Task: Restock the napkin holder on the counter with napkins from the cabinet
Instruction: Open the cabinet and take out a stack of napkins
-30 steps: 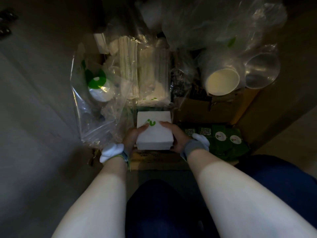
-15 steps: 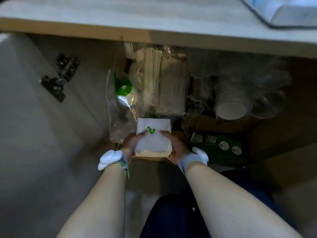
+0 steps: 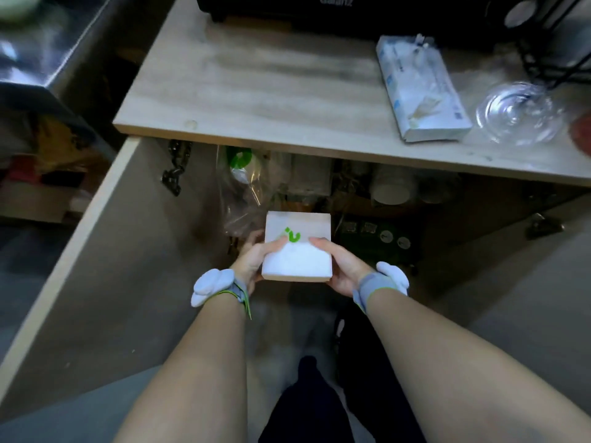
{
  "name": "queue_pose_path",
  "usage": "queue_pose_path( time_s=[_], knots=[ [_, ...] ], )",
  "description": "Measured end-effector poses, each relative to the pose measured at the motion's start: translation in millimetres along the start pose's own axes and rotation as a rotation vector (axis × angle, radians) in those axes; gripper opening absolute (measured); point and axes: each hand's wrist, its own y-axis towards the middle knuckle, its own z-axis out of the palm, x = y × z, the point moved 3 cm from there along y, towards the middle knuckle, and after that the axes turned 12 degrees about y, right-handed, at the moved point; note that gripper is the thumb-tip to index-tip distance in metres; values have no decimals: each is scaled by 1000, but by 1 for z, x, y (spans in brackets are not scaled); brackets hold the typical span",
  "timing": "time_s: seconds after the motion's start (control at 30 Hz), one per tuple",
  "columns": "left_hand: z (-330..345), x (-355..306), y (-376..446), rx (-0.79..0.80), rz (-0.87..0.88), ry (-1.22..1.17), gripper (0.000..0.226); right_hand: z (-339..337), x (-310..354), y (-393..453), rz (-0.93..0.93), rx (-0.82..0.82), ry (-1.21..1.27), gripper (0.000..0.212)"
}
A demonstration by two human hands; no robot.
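A square stack of white napkins (image 3: pixel 297 247) with a green mark on top sits between both my hands, in front of the open cabinet. My left hand (image 3: pixel 254 260) grips its left side, thumb on top. My right hand (image 3: pixel 340 266) grips its right side, thumb on top as well. The wooden counter (image 3: pixel 256 91) lies above and beyond the stack. No napkin holder is in view.
The open cabinet door (image 3: pixel 96 266) stands at my left. Inside the cabinet are plastic bags (image 3: pixel 243 187), paper cups (image 3: pixel 391 187) and green packets (image 3: pixel 377 235). On the counter lie a tissue pack (image 3: pixel 419 87), a clear glass dish (image 3: pixel 518 113) and a black appliance (image 3: pixel 335 8).
Both hands have drawn the napkin stack out of the cabinet and toward me. My view has risen from the cabinet's inside to take in the countertop.
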Motion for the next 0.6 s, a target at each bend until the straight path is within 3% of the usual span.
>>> queue_pose_path(
  time_s=[0.13,0.3,0.43,0.6],
  knots=[
    [4,-16,-61,35,-31,-25,57,12,-6,-64,13,-1,31,28],
    [11,-23,-123,58,-30,-17,77,15,-15,-135,41,-13,50,29],
    [13,-33,-159,96,-15,-7,66,19,-15,-172,9,-23,35,24],
    [12,-58,-191,115,16,18,68,33,-10,-204,-14,-17,-2,47]
  ],
)
